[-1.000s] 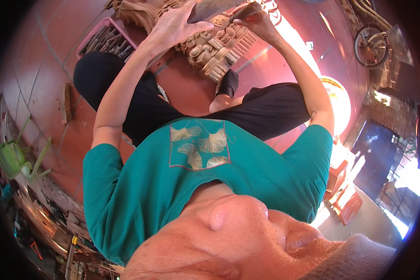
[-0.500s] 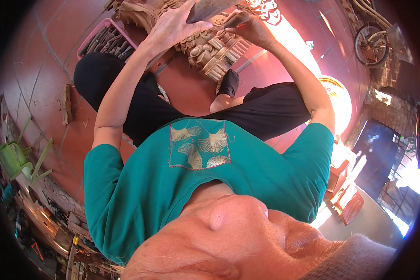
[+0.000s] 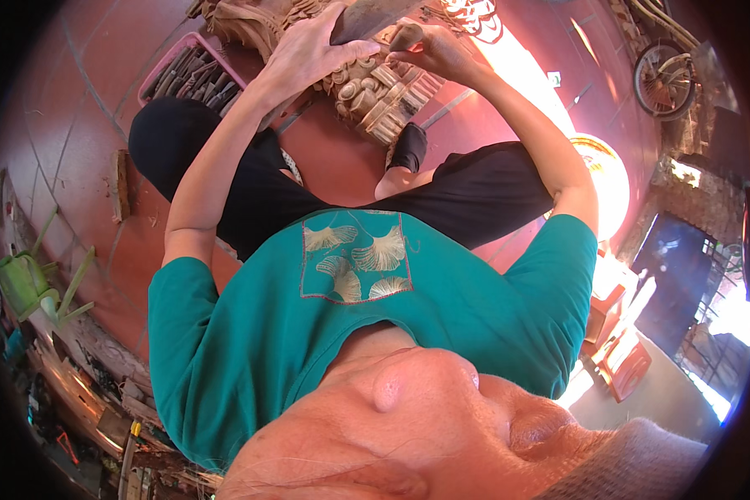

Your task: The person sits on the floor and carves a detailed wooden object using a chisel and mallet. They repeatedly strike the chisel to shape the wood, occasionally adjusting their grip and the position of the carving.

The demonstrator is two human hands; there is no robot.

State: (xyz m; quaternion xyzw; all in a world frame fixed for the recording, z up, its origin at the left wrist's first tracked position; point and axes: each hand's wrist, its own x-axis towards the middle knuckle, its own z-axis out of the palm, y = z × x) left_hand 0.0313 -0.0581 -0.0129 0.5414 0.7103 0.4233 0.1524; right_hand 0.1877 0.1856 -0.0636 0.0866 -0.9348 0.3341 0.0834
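Right hand (image 3: 438,55) pinching a small brownish piece (image 3: 406,37) by the carved wood (image 3: 383,100) in front of the legs (image 3: 483,190), so I'd go light and steady, left hand (image 3: 308,50) spread at the grey slab (image 3: 377,18) (can't tell if it's gripping).

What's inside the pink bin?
Narrow, dark, stick-like pieces, heaped together in the pink bin. The bin's floor and lower layers are covered by the heap; the black-trousered knee hides its near end.
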